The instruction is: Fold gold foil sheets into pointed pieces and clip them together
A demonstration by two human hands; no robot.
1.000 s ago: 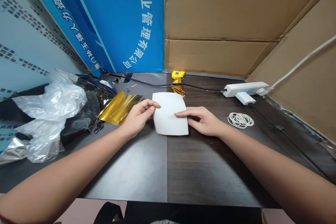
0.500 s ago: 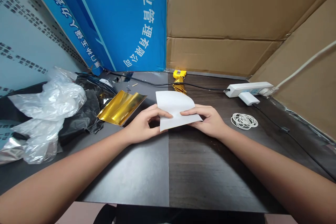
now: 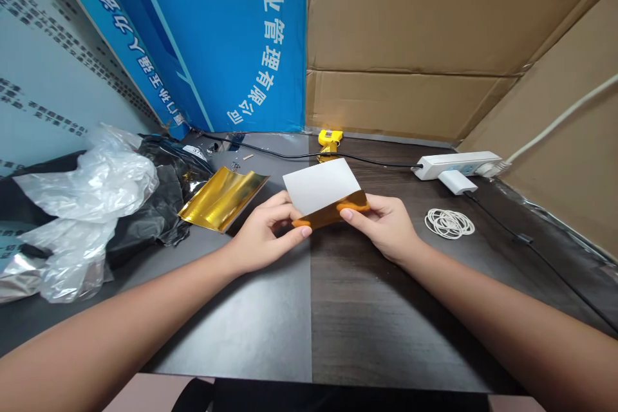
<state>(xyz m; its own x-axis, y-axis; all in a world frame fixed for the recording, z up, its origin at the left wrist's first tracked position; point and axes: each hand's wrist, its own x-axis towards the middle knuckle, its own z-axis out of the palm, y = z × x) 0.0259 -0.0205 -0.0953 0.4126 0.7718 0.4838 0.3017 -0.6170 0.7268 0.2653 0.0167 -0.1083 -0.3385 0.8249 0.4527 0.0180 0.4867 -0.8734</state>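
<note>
Between my hands, above the table, is a sheet of gold foil paper (image 3: 322,188), white on the face toward me. Its near edge is bent up, so a strip of the shiny gold side shows. My left hand (image 3: 268,229) pinches the near left corner, thumb in front. At the near right corner, my right hand (image 3: 385,222) grips the bent edge between thumb and fingers. Left of my left hand lies a stack of gold foil sheets (image 3: 223,198), slightly curled.
Crumpled clear plastic (image 3: 103,174) and black plastic bags (image 3: 167,196) lie at the left. A yellow object (image 3: 330,137) stands at the back, near a black cable. On the right are a white power strip (image 3: 461,162) and a coil of white cord (image 3: 449,223). Cardboard walls (image 3: 386,26) enclose the table.
The near edge of the sheet has been bent up, bringing its gold side into view. Both thumbs have moved from the white face to this bent edge.
</note>
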